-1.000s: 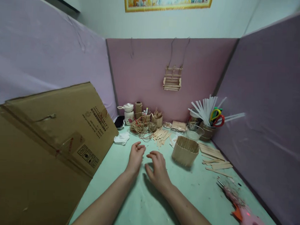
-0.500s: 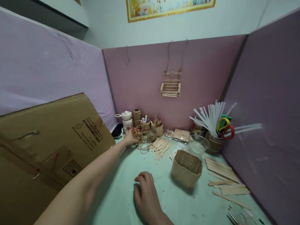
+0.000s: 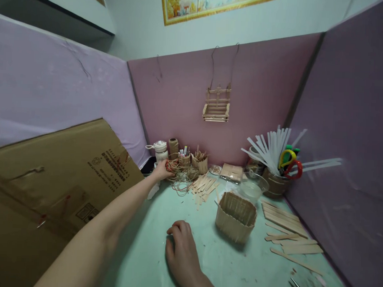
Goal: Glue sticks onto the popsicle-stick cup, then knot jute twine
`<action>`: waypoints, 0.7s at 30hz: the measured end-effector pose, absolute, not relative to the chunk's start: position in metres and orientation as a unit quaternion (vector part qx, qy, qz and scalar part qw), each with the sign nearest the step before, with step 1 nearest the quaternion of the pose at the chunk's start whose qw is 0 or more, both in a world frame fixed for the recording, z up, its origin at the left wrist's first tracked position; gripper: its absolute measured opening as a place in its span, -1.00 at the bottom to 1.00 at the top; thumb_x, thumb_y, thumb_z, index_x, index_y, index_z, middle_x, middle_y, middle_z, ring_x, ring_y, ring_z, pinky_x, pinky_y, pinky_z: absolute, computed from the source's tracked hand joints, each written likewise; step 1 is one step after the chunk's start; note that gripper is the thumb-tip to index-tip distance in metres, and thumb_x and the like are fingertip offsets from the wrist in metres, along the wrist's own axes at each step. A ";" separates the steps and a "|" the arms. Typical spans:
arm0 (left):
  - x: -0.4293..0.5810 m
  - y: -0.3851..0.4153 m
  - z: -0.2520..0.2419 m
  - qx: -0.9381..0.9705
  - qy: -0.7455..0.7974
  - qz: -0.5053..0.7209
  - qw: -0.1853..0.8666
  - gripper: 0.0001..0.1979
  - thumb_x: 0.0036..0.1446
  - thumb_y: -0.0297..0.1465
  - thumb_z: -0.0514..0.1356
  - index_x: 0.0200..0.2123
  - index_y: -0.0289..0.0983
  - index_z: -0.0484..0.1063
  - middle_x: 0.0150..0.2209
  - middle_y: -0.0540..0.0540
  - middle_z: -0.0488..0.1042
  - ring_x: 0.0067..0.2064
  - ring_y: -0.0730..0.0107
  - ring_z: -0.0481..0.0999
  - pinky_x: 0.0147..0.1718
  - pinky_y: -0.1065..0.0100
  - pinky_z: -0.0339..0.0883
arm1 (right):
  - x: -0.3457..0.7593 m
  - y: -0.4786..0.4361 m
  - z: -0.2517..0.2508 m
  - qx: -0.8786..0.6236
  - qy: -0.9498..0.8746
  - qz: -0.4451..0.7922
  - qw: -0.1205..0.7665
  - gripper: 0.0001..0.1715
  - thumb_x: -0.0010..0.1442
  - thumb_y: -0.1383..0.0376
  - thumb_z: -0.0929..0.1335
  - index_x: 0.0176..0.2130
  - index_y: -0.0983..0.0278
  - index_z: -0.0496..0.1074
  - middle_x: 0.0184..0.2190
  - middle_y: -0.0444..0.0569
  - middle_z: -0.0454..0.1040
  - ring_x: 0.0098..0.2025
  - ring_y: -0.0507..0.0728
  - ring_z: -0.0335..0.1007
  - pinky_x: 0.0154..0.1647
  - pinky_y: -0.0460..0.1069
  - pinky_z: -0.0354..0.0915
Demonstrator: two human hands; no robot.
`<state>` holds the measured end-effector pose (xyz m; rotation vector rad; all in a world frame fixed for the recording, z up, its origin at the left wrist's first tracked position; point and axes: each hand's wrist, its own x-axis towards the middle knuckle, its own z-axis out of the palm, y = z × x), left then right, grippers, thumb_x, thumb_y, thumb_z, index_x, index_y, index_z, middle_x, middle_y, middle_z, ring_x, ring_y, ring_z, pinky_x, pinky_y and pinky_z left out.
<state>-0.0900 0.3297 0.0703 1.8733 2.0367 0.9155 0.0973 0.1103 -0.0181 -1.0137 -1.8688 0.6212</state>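
Observation:
My left hand (image 3: 162,171) reaches far back across the green table (image 3: 143,259) to a tangle of brown twine (image 3: 181,175). Its fingers are closed on a small red thing at the twine's left edge; I cannot make out what it is. My right hand (image 3: 182,251) rests palm down on the table near me, fingers loosely curled, holding nothing. A basket made of wooden sticks (image 3: 236,216) stands to the right of that hand. Loose craft sticks (image 3: 204,185) lie beside the twine.
A large cardboard sheet (image 3: 52,184) leans along the left. At the back stand a white bottle (image 3: 160,150), small stick holders (image 3: 201,162), a clear bowl (image 3: 251,185) and a cup with white strips and scissors (image 3: 277,163). Flat wooden sticks (image 3: 285,234) lie at the right.
My left hand has gone from the middle of the table out to the twine at the back and closed there. My right hand drew back toward me. My view tilted up a little.

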 end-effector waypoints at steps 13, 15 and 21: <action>-0.101 0.215 0.084 0.591 0.628 0.492 -0.122 -0.26 -0.06 -0.38 0.30 0.20 -0.21 0.10 0.14 -0.21 0.10 0.20 0.10 0.21 0.20 0.16 0.12 | 0.100 0.108 -0.013 -0.412 -0.757 0.265 0.432 -0.70 0.01 0.56 0.25 -0.31 0.22 0.38 -0.24 0.00 0.39 -0.15 0.19 0.31 -0.12 0.09 0.31; -0.092 0.197 0.066 0.640 0.601 0.469 -0.098 -0.24 -0.07 -0.41 0.30 0.21 -0.20 0.09 0.15 -0.22 0.10 0.21 0.09 0.20 0.20 0.15 0.13 | 0.101 0.109 -0.015 -0.407 -0.748 0.277 0.445 -0.71 0.03 0.55 0.24 -0.30 0.23 0.38 -0.24 0.00 0.39 -0.14 0.17 0.31 -0.10 0.08 0.30; -0.078 0.172 0.012 0.697 0.566 0.432 -0.090 -0.29 -0.01 -0.46 0.26 0.22 -0.19 0.09 0.16 -0.24 0.15 0.22 0.06 0.20 0.17 0.03 0.16 | 0.115 0.114 -0.005 -0.423 -0.680 0.314 0.509 -0.81 0.12 0.45 0.23 -0.28 0.25 0.37 -0.25 -0.01 0.40 -0.16 0.13 0.34 -0.17 0.01 0.30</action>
